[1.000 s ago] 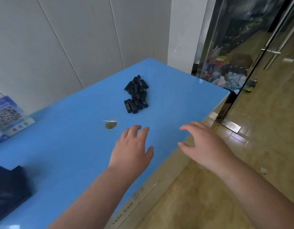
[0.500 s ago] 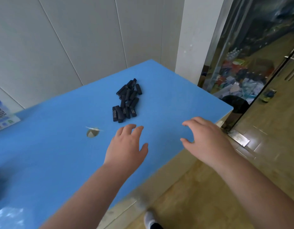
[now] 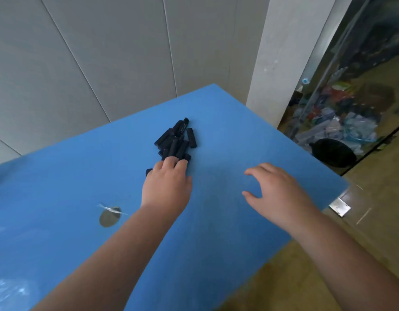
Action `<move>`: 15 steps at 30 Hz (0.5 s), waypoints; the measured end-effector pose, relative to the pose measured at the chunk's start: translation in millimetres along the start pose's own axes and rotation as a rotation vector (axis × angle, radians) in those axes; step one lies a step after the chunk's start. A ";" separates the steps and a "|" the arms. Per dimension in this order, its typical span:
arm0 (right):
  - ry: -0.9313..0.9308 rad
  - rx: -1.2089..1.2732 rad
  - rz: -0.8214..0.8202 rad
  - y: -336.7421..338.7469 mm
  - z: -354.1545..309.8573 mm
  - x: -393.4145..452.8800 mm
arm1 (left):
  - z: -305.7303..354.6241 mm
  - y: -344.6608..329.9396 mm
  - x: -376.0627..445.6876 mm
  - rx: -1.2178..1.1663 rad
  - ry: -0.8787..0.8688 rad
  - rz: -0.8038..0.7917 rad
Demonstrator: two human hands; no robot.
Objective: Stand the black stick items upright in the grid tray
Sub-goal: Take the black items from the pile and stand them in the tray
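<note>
Several short black sticks (image 3: 176,140) lie in a loose pile on the blue table (image 3: 239,131), toward its far side. My left hand (image 3: 166,187) lies palm down with its fingertips on the near end of the pile, and one stick end peeks out beside its little finger. Whether any finger curls round a stick is hidden. To the right, my right hand (image 3: 274,191) hovers just above the table with spread, relaxed fingers and holds nothing. No grid tray is in view.
A round metal-lined hole (image 3: 110,217) sits in the tabletop left of my left forearm. The table's right edge runs close past my right hand. Beyond it stand a white pillar (image 3: 283,52), a glass wall and a black round object (image 3: 333,152) on the floor.
My left hand moved forward from the near table onto the near end of the stick pile. My right hand advanced over the table. The view swung right, and the dark object at lower left left the frame.
</note>
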State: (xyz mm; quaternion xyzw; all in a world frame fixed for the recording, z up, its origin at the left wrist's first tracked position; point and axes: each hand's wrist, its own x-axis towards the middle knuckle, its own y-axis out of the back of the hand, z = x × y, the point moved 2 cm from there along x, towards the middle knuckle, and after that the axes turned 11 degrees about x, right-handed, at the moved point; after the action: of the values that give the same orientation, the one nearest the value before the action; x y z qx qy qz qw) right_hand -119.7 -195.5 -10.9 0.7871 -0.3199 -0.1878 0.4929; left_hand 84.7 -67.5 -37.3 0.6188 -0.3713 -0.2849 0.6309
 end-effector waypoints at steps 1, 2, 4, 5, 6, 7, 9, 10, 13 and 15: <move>0.015 0.011 -0.022 -4.3 -0.8 6.5 | -2.7 -3.8 5.8 0.024 0.025 -0.006; 0.030 0.020 -0.043 -8.7 -1.5 13.3 | -5.1 -7.6 11.3 0.051 0.044 -0.008; 0.055 0.030 -0.084 -15.8 -1.7 27.5 | -8.7 -14.6 21.4 0.064 0.086 -0.015; 0.071 0.033 -0.103 -18.5 -1.4 34.7 | -9.8 -17.3 25.8 0.059 0.108 -0.024; 0.089 0.036 -0.119 -20.7 -0.6 41.8 | -10.2 -19.4 29.9 0.057 0.126 -0.037; 0.107 0.040 -0.133 -22.3 0.1 48.9 | -10.3 -21.0 33.7 0.057 0.141 -0.054; 0.140 0.049 -0.157 -23.4 2.2 62.6 | -10.1 -22.2 40.3 0.046 0.167 -0.096; 0.157 0.051 -0.170 -23.5 3.2 69.2 | -10.0 -21.4 42.8 0.034 0.182 -0.117; 0.200 0.057 -0.204 -23.3 6.3 86.2 | -9.2 -16.9 49.6 0.046 0.223 -0.168; 0.227 0.066 -0.227 -24.2 7.1 95.6 | -8.0 -13.1 56.0 0.103 0.243 -0.212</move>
State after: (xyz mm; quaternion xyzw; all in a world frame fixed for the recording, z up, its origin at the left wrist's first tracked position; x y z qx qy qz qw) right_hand -47.1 -258.5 -33.9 0.8500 -0.1771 -0.1414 0.4755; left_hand 124.0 -109.7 -43.4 0.7160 -0.2390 -0.2536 0.6050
